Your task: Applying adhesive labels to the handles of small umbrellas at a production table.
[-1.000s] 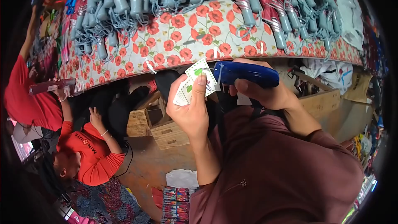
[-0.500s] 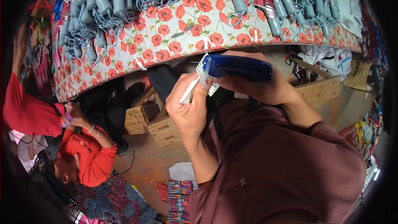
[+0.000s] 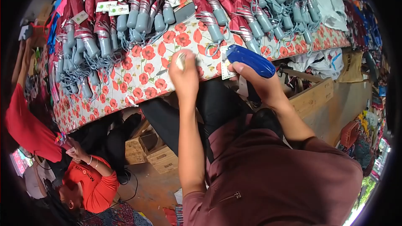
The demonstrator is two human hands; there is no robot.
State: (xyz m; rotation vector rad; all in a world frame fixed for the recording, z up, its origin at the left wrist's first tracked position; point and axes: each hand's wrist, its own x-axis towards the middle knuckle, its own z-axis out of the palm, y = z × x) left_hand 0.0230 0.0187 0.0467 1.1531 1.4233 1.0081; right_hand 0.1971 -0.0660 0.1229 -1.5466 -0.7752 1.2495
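Note:
My right hand (image 3: 261, 84) is closed around a glossy blue stapler (image 3: 251, 60), thumb along its near side. At the stapler's front end hangs a white printed tag (image 3: 226, 63). My left hand (image 3: 183, 75) is over the front part of the table, blurred by motion. Between its thumb and fingers a pale bundle of tags (image 3: 180, 61) partly shows. Beyond my hands lie folded maroon umbrellas (image 3: 203, 1) with grey handles and cord loops. Several loose white tags (image 3: 119, 10) rest on the umbrellas at the far left.
The table (image 3: 146, 75) has a poppy-patterned cover. Beneath it stand wooden boxes (image 3: 163, 159). A co-worker in red (image 3: 96, 184) sits at the left. White cloth or plastic (image 3: 324, 4) lies at the table's far right.
My hands have come apart; the left has moved forward over the table with its tags. The stapler stays in my right hand. The view has shifted, showing more of the table's far side.

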